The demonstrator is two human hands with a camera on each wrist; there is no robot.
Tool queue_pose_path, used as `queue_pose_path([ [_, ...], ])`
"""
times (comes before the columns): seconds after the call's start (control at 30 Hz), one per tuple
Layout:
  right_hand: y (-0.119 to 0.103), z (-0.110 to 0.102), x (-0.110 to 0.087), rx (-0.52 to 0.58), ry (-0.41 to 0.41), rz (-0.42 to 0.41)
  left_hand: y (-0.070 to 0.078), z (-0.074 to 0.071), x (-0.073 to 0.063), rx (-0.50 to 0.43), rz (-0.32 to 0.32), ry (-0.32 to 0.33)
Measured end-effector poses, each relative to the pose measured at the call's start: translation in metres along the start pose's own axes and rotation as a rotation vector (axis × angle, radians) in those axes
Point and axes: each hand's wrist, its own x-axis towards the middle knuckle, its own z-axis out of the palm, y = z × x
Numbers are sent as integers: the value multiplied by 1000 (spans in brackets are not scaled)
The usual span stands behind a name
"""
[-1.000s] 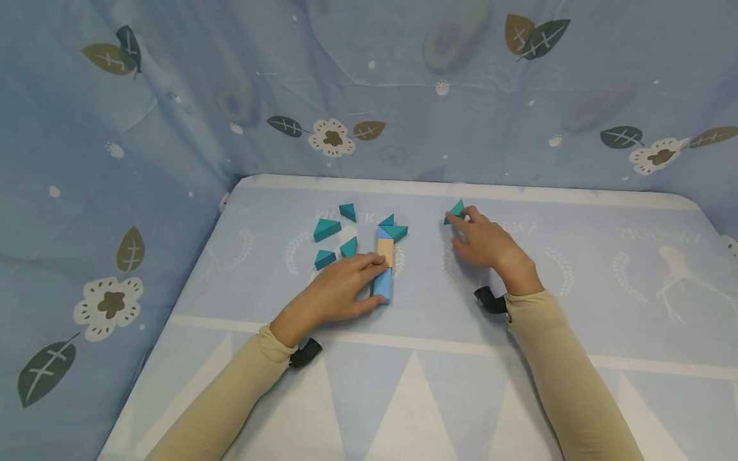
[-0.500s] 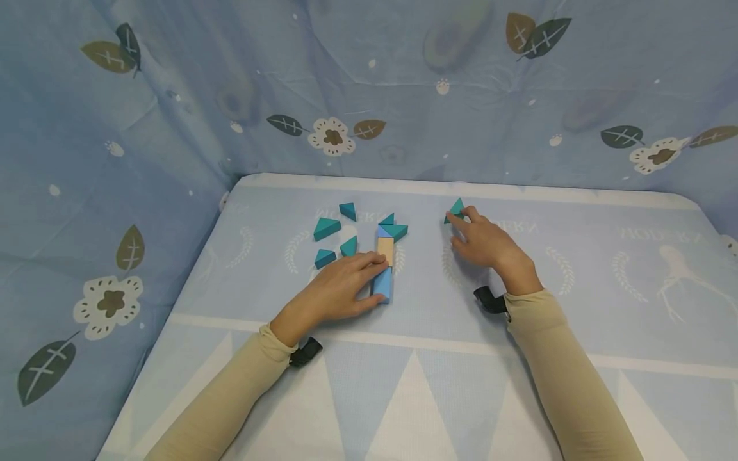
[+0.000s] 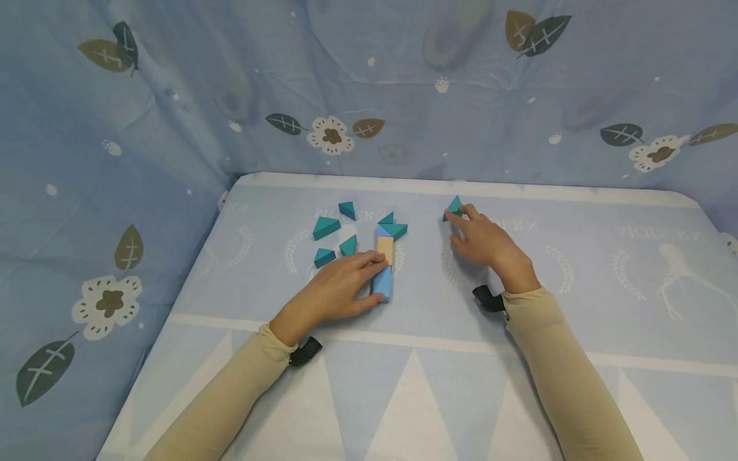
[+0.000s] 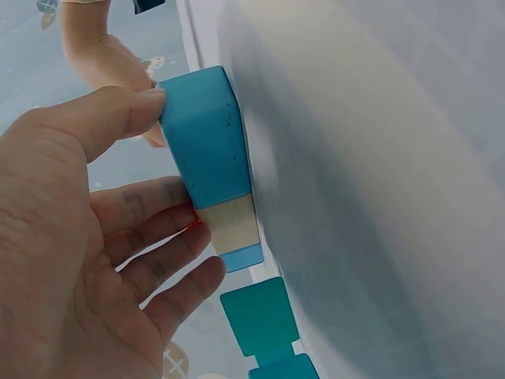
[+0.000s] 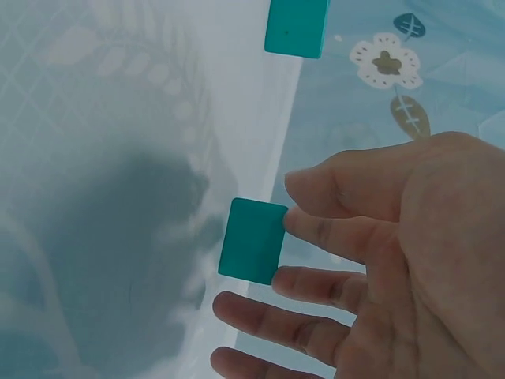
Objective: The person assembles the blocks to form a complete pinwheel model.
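In the head view my left hand (image 3: 340,287) touches a row of blocks. Its thumb meets the near end of a blue triangular block (image 3: 383,285), and its fingertips rest at a tan block (image 3: 385,248). A small light-blue triangle (image 3: 383,232) and teal triangles (image 3: 396,230) continue the row at the far end. In the left wrist view, thumb and fingers touch the same side of the blue block (image 4: 207,138). My right hand (image 3: 490,243) has index and middle fingertips against a separate teal triangular block (image 5: 252,241); the thumb stays apart from it.
Several loose teal triangular blocks (image 3: 326,228) lie left of the row. The patterned mat (image 3: 490,358) covers the table. Blue leaf-and-flower fabric (image 3: 369,83) hangs behind it and at the left. Black wrist cameras (image 3: 489,299) sit below both sleeves.
Both hands stay nearly still. The teal block at my right fingertips shifts very slightly, while the row and the loose blocks keep their places.
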Motion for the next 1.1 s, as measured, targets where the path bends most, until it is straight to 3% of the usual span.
queue_pose_path([
  [0.8,-10,14,9,-74,87,12,1,-1,1,27,14,5],
  [1.1,-11,19,13,-85,79,-52,0,0,1,28,9,1],
])
